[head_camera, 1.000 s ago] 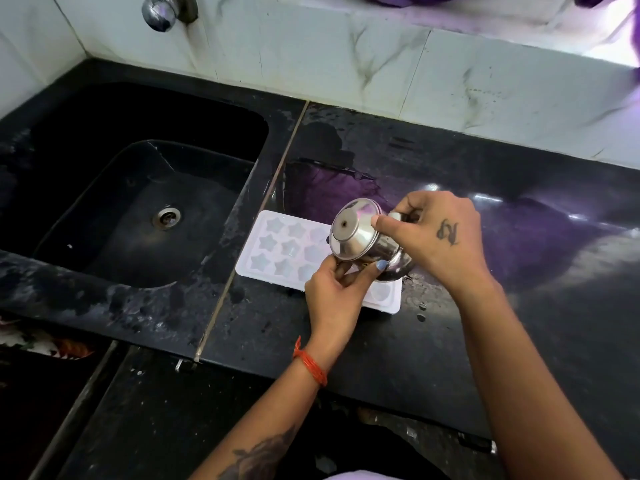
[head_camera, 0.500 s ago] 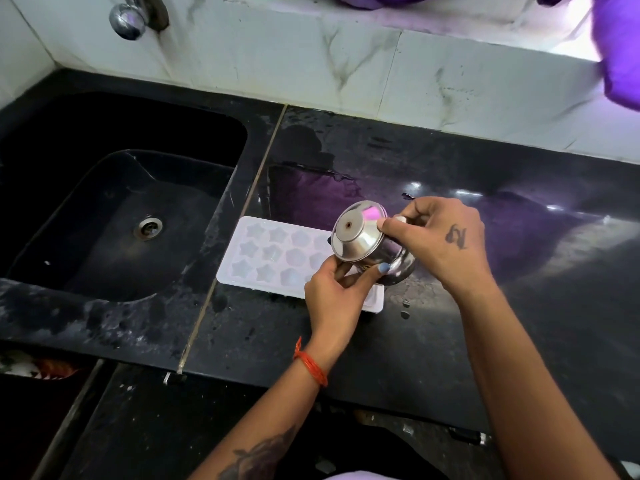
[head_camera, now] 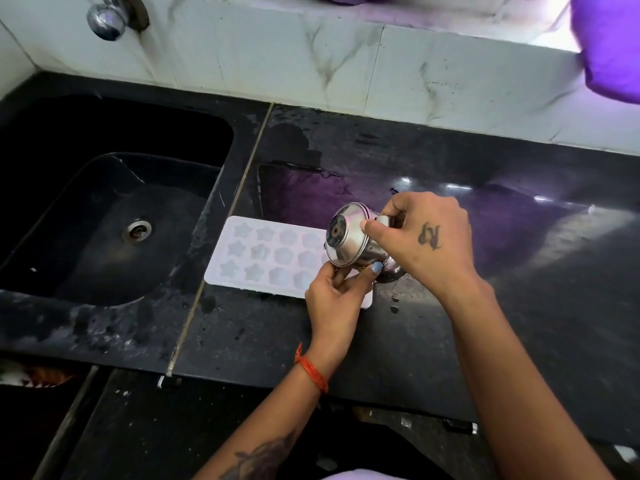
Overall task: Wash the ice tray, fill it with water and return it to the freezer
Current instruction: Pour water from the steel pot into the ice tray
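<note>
One white ice tray lies on the black worktop, near its left edge by the sink. Three rows of moulds show in it; the right end is hidden. One small steel pot is above it. There is one sink, one tap and two hands: the left hand and the right hand.

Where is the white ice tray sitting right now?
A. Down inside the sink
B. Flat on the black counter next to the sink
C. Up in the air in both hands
B: the ice tray lies flat on the black counter, just right of the sink.
</note>
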